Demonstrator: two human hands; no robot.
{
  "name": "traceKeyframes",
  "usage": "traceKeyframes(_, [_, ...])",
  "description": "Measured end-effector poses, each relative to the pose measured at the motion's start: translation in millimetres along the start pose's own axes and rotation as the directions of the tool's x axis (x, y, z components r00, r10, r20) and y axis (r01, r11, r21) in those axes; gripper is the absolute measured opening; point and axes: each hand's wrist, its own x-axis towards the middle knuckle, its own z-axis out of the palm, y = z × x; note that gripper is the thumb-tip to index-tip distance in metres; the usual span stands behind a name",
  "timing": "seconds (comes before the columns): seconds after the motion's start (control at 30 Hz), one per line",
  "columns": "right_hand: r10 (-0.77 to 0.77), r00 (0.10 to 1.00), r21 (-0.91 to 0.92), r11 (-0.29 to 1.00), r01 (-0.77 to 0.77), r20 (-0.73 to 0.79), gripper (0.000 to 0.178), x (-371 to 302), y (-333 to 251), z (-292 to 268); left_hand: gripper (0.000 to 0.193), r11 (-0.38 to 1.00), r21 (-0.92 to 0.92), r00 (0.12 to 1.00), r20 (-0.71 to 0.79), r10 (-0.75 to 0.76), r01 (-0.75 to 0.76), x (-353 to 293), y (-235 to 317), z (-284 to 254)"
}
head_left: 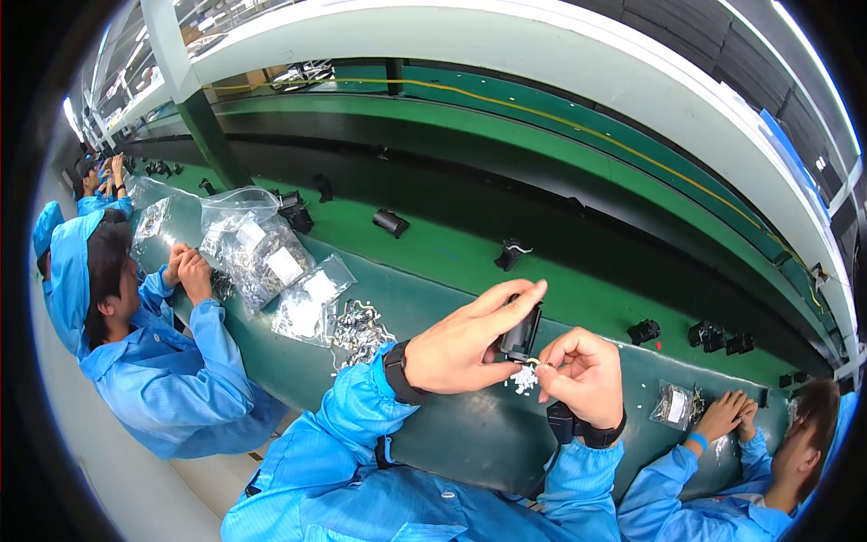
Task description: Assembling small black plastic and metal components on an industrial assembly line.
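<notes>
Black part [520,336] tilting in the left hand [459,350]
A small pale strip [533,361] is showing at its lower end.

Free benchtop [465,435] nearside (parts pile [361,334] leftward)

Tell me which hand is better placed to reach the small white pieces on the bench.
Probably the right hand: it is close to the white pieces and seems to pinch only something small, while the left hand grips the black part.
</notes>
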Motion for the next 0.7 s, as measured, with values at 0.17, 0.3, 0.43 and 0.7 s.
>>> traceKeyframes(0.17, [0.01, 0.998, -0.068, 0.998, -0.006, 0.062, 0.013, 1, 3, -3, 0.1, 0.999, -0.033, 0.999, 0.035, -0.009, 0.01, -3, -4, 5])
traceKeyframes(0.3, [0.071, 0.995, -0.006, 0.997, -0.071, 0.072, 0.014, 3, 2, -4, 0.097, 0.998, -0.05, 0.999, 0.036, -0.024, 0.026, -4, -2, 5])
traceKeyframes(0.43, [0.093, 0.993, 0.049, 0.994, -0.097, 0.076, 0.014, 6, 5, -5, 0.095, 0.998, -0.051, 0.993, 0.109, -0.039, 0.045, -3, 3, 2])
traceKeyframes(0.7, [0.093, 0.965, 0.183, 0.973, -0.14, 0.247, 0.015, 11, 20, -20, 0.094, 0.989, -0.128, 0.988, 0.142, -0.052, 0.07, -5, 11, 0])
